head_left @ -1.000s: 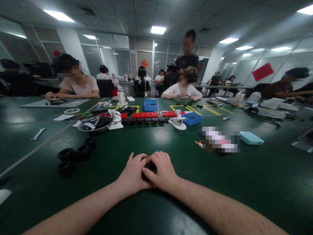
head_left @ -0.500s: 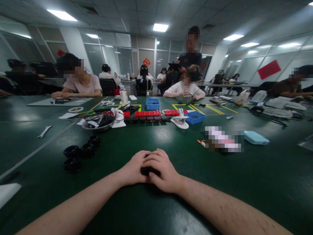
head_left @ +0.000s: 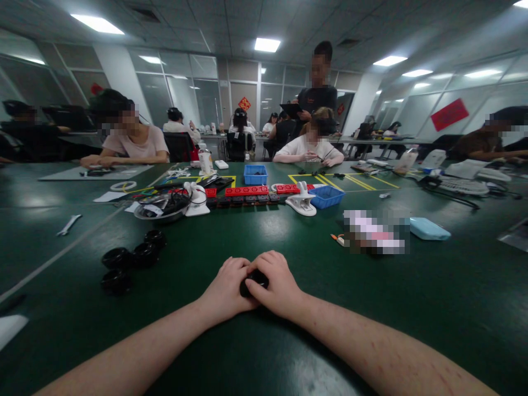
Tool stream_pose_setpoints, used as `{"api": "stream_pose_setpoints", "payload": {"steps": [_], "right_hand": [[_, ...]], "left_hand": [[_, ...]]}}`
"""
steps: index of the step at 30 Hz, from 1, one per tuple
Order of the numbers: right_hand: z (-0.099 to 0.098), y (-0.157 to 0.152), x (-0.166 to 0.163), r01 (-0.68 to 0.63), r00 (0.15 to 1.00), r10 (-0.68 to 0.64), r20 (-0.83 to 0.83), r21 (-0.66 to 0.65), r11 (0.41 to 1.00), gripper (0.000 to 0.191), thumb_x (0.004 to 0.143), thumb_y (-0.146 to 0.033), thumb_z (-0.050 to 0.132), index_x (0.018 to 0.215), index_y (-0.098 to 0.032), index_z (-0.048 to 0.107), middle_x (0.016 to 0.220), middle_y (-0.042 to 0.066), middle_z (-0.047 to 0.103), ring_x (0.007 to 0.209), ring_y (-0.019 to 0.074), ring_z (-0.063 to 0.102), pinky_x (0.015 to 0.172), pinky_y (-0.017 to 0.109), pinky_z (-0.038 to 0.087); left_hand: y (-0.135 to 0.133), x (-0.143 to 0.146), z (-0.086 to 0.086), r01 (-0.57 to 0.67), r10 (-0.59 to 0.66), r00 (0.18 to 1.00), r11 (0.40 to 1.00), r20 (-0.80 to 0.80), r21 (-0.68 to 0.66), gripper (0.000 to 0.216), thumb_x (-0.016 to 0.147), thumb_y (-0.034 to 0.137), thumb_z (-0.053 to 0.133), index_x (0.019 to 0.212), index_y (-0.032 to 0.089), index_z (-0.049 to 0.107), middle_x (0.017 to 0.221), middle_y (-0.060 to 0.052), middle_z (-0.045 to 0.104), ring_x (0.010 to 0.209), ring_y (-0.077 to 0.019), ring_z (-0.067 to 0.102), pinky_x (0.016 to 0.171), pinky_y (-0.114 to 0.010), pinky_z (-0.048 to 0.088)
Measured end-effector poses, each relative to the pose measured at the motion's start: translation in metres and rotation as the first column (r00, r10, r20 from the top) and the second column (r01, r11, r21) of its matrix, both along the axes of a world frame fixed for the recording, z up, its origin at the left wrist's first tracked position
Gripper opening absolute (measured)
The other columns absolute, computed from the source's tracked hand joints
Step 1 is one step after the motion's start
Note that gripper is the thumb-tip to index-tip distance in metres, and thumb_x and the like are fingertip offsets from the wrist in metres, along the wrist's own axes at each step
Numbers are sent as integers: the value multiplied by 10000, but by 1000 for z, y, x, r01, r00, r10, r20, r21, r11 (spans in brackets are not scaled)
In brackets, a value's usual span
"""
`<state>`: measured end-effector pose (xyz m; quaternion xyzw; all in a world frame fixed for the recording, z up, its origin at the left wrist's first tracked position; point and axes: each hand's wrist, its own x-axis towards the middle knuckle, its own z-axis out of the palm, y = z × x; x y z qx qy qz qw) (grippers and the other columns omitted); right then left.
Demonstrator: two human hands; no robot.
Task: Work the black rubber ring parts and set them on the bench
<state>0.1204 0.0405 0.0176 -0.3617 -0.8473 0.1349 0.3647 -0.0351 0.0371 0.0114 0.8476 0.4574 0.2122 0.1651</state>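
Observation:
Both my hands are wrapped round a glossy black rounded part point(head_left: 254, 282) on the green table point(head_left: 330, 286), in the middle of the head view. My left hand point(head_left: 226, 286) grips it from the left, its fingers curled over the far side. From the right, my right hand point(head_left: 277, 283) closes on the same part, with the thumb across its near side. The fingers cover much of it, so its exact kind does not show. Several similar round black parts point(head_left: 116, 281) stand grouped to the left of my hands.
Beyond my hands lie a bowl of cables point(head_left: 160, 212), a white clip stand point(head_left: 302, 201), red power-strip pieces point(head_left: 246, 191) and blue bins point(head_left: 326, 196). A wrench point(head_left: 69, 225) lies at left, a light-blue case point(head_left: 429, 229) at right. A person point(head_left: 311, 146) sits opposite.
My right hand's fingers have shifted on the black part and more of its top now shows between my hands. The whole view has moved slightly.

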Motion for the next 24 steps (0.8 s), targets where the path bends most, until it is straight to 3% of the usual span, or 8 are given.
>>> {"api": "stream_pose_setpoints", "payload": {"steps": [2,6,10,13,16,20,24], "right_hand": [[2,0,1,-76,997,76,8,17,997,119,677,-144,507,777,-167,567,774,27,580,790,177,496,781,346,362],[4,-2,4,-254,967,251,47,68,965,181,620,-123,454,733,-199,573,797,-6,628,889,168,533,952,368,283],[7,-4,6,-363,931,355,80,148,920,155,676,-180,459,763,-208,585,853,3,645,976,182,529,1040,406,155],[8,-5,6,-290,957,287,42,141,947,215,710,-281,501,894,-199,576,950,27,633,972,197,512,1015,409,210],[8,-4,5,-125,992,122,38,111,986,333,705,-373,554,964,-165,550,965,60,595,922,206,496,920,386,320],[4,-4,2,19,996,-26,82,81,997,365,706,-425,604,928,-143,537,893,81,555,861,231,466,816,406,353],[3,-4,0,44,990,-52,129,61,997,238,731,-376,592,819,-162,537,813,59,533,799,218,453,786,412,348]], "left_hand": [[4,-3,1,65,-65,998,998,16,3,319,607,231,710,904,208,597,985,-35,545,949,-255,506,873,-398,411],[13,-10,-2,187,-187,982,982,29,0,242,592,164,721,813,214,633,1051,-17,536,1018,-238,484,912,-334,390],[18,-15,-5,231,-231,973,973,29,-10,329,632,216,714,945,220,614,1032,-13,551,1001,-235,505,913,-333,390],[16,-17,-5,212,-211,977,977,29,-14,543,619,313,745,1109,225,528,1146,-35,512,1059,-257,478,946,-369,371],[13,-16,-2,152,-151,988,988,22,-9,723,539,420,787,1154,214,467,1188,-64,482,1083,-292,451,954,-431,358],[10,-11,0,72,-72,997,997,-3,11,631,539,463,767,1042,189,503,1041,-63,531,995,-293,490,998,-553,231],[9,-8,-1,61,-61,998,998,-23,11,386,608,359,723,921,201,562,952,-30,548,944,-261,515,1028,-583,107]]}}
